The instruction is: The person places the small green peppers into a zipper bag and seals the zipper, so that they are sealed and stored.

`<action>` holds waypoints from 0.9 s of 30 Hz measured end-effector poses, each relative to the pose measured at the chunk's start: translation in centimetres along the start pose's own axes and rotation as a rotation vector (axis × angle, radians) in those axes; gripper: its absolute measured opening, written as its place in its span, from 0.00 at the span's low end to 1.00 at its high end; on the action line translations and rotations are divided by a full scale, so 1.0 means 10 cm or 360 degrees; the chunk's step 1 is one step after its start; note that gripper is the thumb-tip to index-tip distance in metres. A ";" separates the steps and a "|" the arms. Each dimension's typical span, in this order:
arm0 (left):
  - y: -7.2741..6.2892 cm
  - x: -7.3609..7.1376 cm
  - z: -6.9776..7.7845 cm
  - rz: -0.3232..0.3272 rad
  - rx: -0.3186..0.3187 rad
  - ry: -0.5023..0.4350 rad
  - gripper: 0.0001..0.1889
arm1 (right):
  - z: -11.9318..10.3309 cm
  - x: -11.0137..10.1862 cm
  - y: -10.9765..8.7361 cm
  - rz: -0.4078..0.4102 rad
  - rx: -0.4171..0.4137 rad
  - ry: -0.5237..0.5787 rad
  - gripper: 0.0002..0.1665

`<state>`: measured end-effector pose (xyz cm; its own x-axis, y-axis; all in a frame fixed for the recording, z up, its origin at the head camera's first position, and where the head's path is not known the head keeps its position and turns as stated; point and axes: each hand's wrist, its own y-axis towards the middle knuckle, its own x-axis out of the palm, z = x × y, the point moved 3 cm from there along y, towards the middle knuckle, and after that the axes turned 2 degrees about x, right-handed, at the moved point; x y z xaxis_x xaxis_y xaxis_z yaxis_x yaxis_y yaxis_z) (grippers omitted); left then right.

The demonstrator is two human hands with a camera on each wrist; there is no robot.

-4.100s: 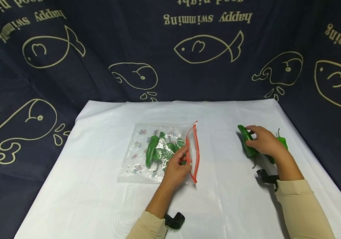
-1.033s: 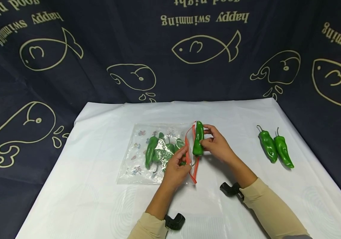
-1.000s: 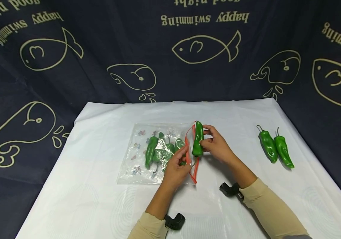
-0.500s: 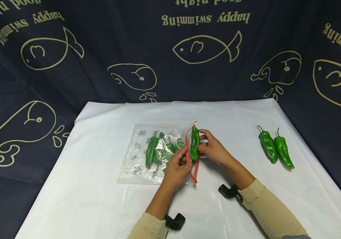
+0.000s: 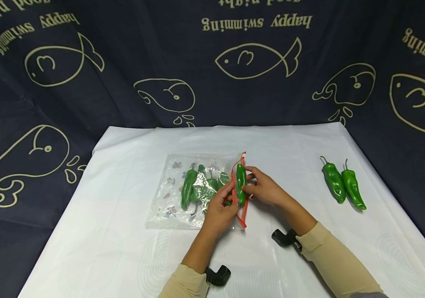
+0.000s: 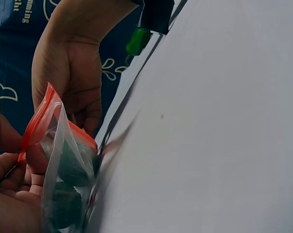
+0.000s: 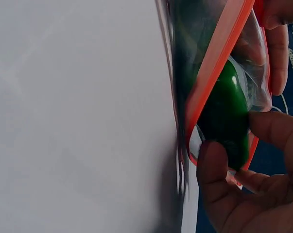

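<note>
A clear zip bag (image 5: 175, 190) with a red zip edge lies flat at mid-table, several green peppers (image 5: 188, 188) inside it. My left hand (image 5: 219, 210) pinches the upper lip of its mouth between thumb and fingers, lifting the red strip (image 6: 37, 121). Between thumb and fingers, my right hand (image 5: 266, 188) holds one green pepper (image 5: 241, 184) at the bag's mouth. The right wrist view shows that pepper (image 7: 226, 116) partly within the red-edged opening, my right thumb (image 7: 213, 174) on one side. Plastic glare partly hides the peppers in the bag.
Two more green peppers (image 5: 333, 182) lie side by side at the table's right. A white cloth (image 5: 123, 256) covers the table. Behind it hangs a dark blue curtain (image 5: 115, 107) with fish and whale drawings.
My right hand took a pepper from the right group and brought it left to the bag's mouth. Over the last second it moved slightly left and nearer me. My left hand stayed put.
</note>
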<state>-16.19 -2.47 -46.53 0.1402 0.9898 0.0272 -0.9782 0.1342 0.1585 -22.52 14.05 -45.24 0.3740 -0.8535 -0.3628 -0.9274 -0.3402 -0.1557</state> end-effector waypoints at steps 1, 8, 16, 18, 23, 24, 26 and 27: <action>0.00 0.00 0.01 -0.0003 0.0006 0.0002 0.36 | 0.00 0.00 0.00 0.0006 0.0002 -0.0019 0.40; -0.04 0.00 0.21 -0.0033 0.0052 0.0035 0.34 | -0.01 -0.01 -0.01 0.0082 0.0022 -0.0072 0.35; 0.01 -0.01 0.00 -0.0011 0.0074 0.0064 0.36 | -0.08 -0.03 -0.03 0.0100 0.0013 0.0138 0.33; 0.01 0.00 -0.01 -0.0009 0.0057 0.0056 0.36 | -0.08 -0.02 -0.03 0.0072 0.0027 0.0157 0.34; 0.01 0.00 -0.01 -0.0002 0.0032 0.0045 0.37 | -0.06 0.00 -0.03 0.0021 0.0055 0.0153 0.35; 0.00 0.00 -0.01 -0.0001 0.0031 0.0043 0.37 | -0.06 0.00 -0.03 0.0024 0.0059 0.0155 0.35; 0.01 0.00 -0.02 -0.0002 0.0033 0.0030 0.37 | -0.07 0.01 -0.04 0.0021 0.0059 0.0167 0.34; 0.01 0.00 -0.02 -0.0003 0.0036 0.0020 0.36 | -0.07 0.02 -0.04 0.0019 0.0057 0.0179 0.35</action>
<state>-16.29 -2.47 -46.74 0.1401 0.9900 0.0147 -0.9742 0.1352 0.1809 -22.07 13.78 -44.56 0.3574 -0.8970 -0.2601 -0.9302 -0.3168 -0.1856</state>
